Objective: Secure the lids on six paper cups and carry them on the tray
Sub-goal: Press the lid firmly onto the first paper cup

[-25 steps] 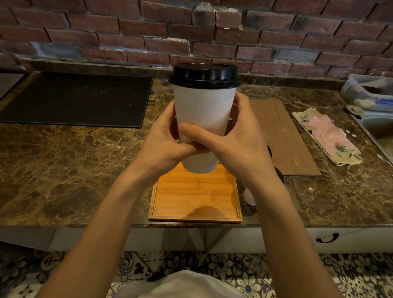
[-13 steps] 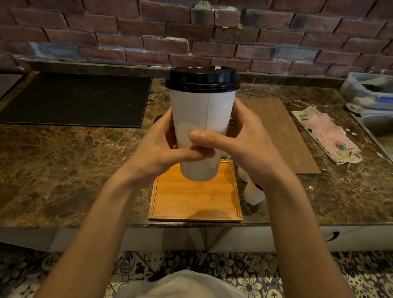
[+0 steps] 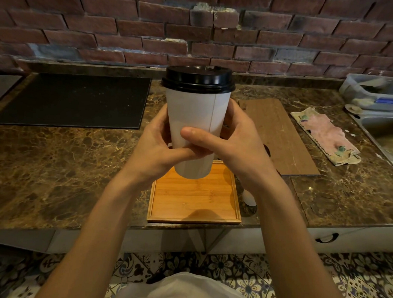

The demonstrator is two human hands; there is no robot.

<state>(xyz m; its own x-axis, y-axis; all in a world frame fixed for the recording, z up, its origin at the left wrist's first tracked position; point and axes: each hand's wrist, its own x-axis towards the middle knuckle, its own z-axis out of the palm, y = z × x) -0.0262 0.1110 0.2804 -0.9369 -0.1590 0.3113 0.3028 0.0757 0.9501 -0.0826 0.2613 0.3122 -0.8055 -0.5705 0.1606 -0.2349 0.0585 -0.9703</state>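
Observation:
A tall white paper cup (image 3: 193,117) with a black lid (image 3: 198,78) on top is held upright in the air above the bamboo tray (image 3: 195,200). My left hand (image 3: 153,151) wraps its lower left side and my right hand (image 3: 235,145) its right side, thumb across the front. The tray lies bare at the counter's front edge. Another white cup (image 3: 249,198) shows partly behind my right wrist, to the right of the tray; other cups are hidden by my hands.
A black mat (image 3: 70,100) lies at the left of the marble counter (image 3: 57,161). A brown wooden board (image 3: 278,134) sits right of the tray, then a pink cloth (image 3: 325,135), a steel sink (image 3: 385,133) and a plastic tub (image 3: 373,92). A brick wall stands behind.
The cup has been lifted slightly higher and turned in my hands, its seam now facing me. Both hands stay on it.

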